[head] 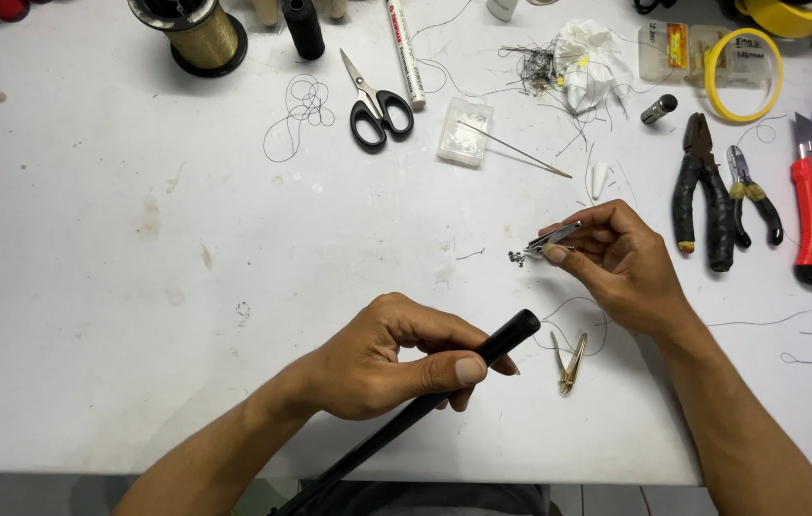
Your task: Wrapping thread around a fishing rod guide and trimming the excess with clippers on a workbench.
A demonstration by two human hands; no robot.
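A small clear plastic box (465, 131) holds pale, tiny parts; a long thin needle (516, 150) lies across its rim. The left hand (382, 358) is closed around a smooth matte-black rod (425, 406), whose rounded tip points up-right above the white table (138, 287). The right hand (616, 263) pinches a shiny metal clip-like tool (551, 238) gripping a small dark wire fitting (518, 256). Brass-coloured snips (570, 361) lie between the wrists.
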